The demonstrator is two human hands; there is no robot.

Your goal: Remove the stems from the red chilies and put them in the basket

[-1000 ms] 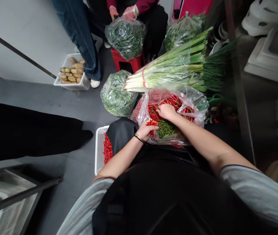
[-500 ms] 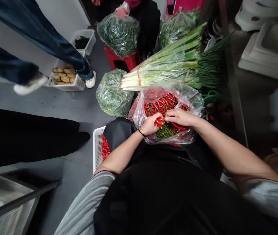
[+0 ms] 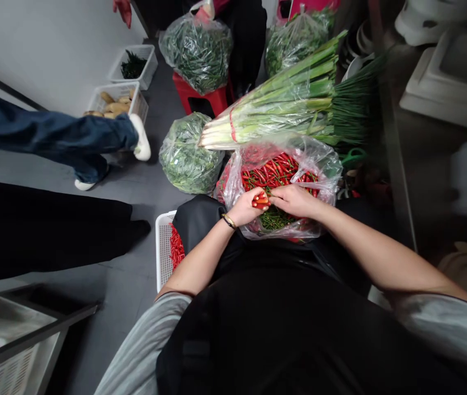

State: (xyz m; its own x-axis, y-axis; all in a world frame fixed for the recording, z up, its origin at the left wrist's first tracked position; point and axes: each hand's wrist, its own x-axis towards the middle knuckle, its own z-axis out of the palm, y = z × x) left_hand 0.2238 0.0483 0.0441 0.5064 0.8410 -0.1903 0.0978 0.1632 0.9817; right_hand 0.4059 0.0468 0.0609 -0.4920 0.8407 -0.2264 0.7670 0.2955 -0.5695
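Observation:
A clear plastic bag (image 3: 327, 164) full of red chili peppers (image 3: 272, 171) lies open in front of me. My left hand (image 3: 241, 209), at the bag's near left side, is closed around a small bunch of red chili peppers (image 3: 261, 201). Right beside it, my right hand (image 3: 295, 201) has its thumb and fingers pinched together at the bunch's right end. Whatever sits in that pinch is too small to make out. Below both hands, a heap of green chili stems (image 3: 275, 219) rests in the near part of the bag.
Left of my leg, a white basket (image 3: 161, 249) contains red chilies. Beyond the bag lie leeks (image 3: 274, 112) in plastic and a bag of greens (image 3: 190, 156). Another bagged bundle tops a red stool (image 3: 204, 103). A person's jeans-clad leg (image 3: 52, 129) is at left, near white crates (image 3: 141, 101).
Both my hands have shifted slightly left, the bunch still in the left one. The person in jeans has stepped, and their legs now stand lower in view.

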